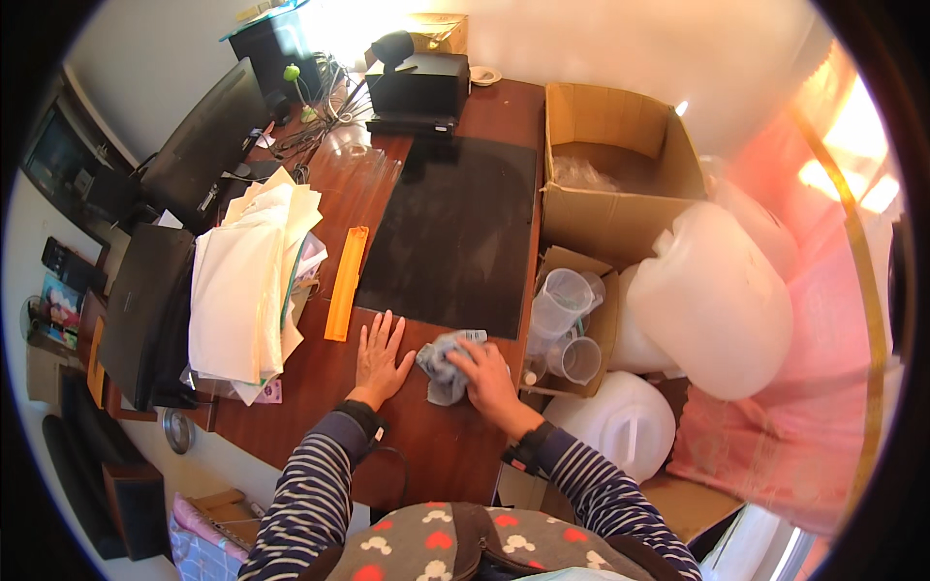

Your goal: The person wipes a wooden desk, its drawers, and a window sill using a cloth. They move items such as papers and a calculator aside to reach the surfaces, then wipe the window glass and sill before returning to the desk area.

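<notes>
My right hand (491,379) grips a crumpled grey cloth (445,369) and presses it on the reddish-brown wooden desk (429,443), close to the near edge of a dark desk mat (450,240). Flat on the wood, just left of the cloth, rests my left hand (380,357) with its fingers spread and nothing in it. Its fingertips reach the mat's near left corner. An orange strip-shaped object (346,283) lies to the left of the mat, beyond that hand.
A thick stack of papers and folders (240,283) stands at the left, beside a monitor (211,138). Cables (338,109) tangle near a black box-shaped device (421,87). Right of the desk are an open cardboard box (610,210), plastic measuring jugs (563,298) and large white plastic containers (712,305).
</notes>
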The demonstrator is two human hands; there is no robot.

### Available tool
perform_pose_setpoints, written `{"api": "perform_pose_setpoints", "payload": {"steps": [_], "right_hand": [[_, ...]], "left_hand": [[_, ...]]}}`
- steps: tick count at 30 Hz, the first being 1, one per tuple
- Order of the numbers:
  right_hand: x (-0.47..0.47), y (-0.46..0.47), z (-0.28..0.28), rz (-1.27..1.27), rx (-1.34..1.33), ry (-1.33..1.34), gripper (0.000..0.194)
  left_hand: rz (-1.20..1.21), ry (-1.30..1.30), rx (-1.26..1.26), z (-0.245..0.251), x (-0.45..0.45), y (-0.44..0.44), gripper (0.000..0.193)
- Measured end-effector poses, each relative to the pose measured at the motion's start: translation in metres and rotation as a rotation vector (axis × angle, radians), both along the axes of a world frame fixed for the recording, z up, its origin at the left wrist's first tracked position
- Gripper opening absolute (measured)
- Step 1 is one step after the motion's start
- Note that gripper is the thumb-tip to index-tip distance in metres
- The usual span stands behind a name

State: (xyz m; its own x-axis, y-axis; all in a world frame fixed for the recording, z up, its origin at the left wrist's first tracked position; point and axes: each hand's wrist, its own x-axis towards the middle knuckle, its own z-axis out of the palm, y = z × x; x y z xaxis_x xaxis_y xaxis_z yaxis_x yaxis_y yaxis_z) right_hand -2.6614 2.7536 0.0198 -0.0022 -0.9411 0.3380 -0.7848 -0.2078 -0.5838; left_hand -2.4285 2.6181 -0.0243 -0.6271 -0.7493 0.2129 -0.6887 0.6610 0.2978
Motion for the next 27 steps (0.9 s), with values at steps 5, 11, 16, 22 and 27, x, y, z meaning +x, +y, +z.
{"api": "perform_pose_setpoints", "payload": {"steps": [5,11,16,22,27], "right_hand": [[-0.032,-0.139,0.006,0.041,-0.189,0.053,0.066],[-0.077,-0.242,-0.011,0.564,-0.076,0.378,0.048],[-0.159,-0.349,-0.027,0.369,-0.229,0.615,0.054],[-0.267,-0.47,-0.049,-0.329,0.045,0.505,0.059],[-0.283,-0.538,-0.066,-0.485,0.033,0.459,0.044]], "left_hand": [[0.036,0.036,0.008,0.008,-0.003,0.001,0.073],[0.055,0.029,0.078,0.015,-0.006,-0.006,0.072],[0.077,-0.01,0.125,0.018,-0.009,-0.009,0.072],[0.086,-0.071,0.181,0.021,-0.012,-0.015,0.074],[0.102,-0.103,0.235,0.018,-0.01,-0.016,0.075]]}}
